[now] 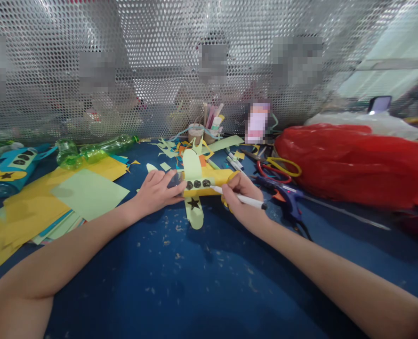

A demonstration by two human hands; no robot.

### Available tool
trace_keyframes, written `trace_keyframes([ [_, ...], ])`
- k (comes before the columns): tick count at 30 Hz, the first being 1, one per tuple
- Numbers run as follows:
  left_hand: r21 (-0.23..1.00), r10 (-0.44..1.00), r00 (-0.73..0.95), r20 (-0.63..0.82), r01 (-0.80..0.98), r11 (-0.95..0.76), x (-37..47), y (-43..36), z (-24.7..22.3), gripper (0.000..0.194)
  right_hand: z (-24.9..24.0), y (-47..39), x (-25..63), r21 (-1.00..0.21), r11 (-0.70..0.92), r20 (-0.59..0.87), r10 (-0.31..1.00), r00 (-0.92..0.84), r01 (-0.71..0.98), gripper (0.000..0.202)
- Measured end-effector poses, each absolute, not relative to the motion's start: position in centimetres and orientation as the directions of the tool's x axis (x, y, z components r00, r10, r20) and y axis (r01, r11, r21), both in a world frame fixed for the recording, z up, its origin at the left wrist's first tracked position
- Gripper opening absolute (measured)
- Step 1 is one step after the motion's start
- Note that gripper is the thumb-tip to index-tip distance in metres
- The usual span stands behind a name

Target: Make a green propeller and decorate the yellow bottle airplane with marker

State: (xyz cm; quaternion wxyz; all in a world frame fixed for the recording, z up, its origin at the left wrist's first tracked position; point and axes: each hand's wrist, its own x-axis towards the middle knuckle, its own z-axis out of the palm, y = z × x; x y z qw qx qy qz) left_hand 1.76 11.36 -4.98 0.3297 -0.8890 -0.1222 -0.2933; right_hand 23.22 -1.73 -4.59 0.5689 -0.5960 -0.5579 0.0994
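Note:
A yellow paper-covered bottle plane (218, 177) lies sideways on the blue table, with pale green wings (192, 165) and a black star on the nearer one. Three black round spots are in a row on a light strip along its side. Around the clear left end of the bottle, my left hand (161, 189) is closed. My right hand (246, 200) pinches a white marker (245, 198) with a black end, its tip touching beside the rightmost spot. The lower fingers of that hand rest near the plane's yellow right end.
Coloured paper sheets (91, 190), green bottles (68, 153) and a blue bottle plane (16, 165) lie left. Behind are paper scraps and pen cups (196, 134). Scissors (283, 166), a glue gun (291, 200) and a red bag (350, 165) are right.

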Motion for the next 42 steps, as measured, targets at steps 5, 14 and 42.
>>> trace_keyframes([
  [5, -0.505, 0.024, 0.796, 0.605, 0.407, -0.761, 1.78, 11.34, -4.95, 0.034, -4.72, -1.68, 23.31, -0.781, 0.275, 0.537, 0.754, 0.379, 0.560, 0.024],
  [14, -0.495, 0.036, 0.798, 0.602, 0.408, -0.767, 1.82, 11.35, -5.03, 0.033, -4.73, -1.64, 23.53, -0.763, 0.285, 0.562, 0.736, 0.378, 0.581, 0.025],
  [42, -0.513, 0.008, 0.786, 0.618, 0.410, -0.754, 1.86, 11.31, -4.96, 0.033, -4.80, -1.64, 23.25, -0.771, 0.257, 0.509, 0.798, 0.321, 0.583, 0.024],
])
